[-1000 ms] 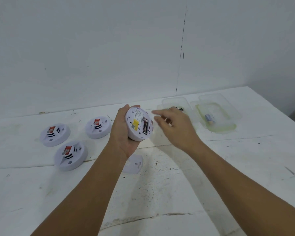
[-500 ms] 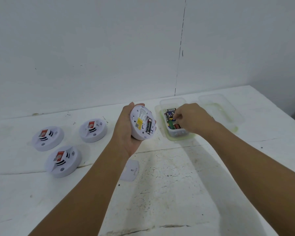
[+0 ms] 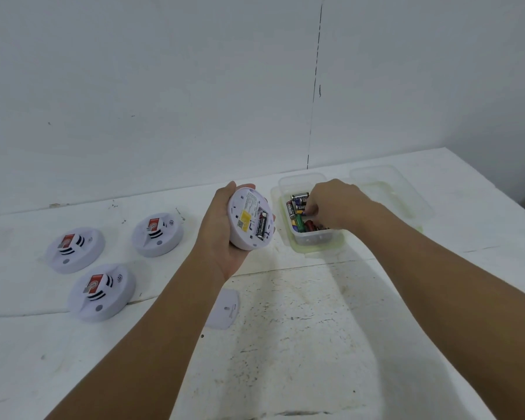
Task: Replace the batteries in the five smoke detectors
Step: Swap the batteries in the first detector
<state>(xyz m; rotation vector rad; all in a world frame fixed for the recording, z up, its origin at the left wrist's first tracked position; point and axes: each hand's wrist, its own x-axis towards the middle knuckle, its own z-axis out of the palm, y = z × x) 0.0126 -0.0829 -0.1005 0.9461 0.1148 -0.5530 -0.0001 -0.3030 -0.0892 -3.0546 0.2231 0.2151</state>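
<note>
1. White smoke detector [image 3: 249,220], back up with one battery [image 3: 262,224] seated, lies cradled in the left hand [image 3: 225,234], fingers curled round its rim.
2. Right hand [image 3: 335,204] reaches into the clear battery tub [image 3: 311,237], fingertips bunched on loose batteries [image 3: 298,212]; actual pinch unclear.

Single head-worn wide-angle view, aimed forward and down, white table [image 3: 285,344] seen close, wall [image 3: 164,86] behind.

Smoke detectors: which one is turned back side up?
The smoke detector held in the left hand: its back shows a yellow label and one battery. The three on the table lie face up.
</note>
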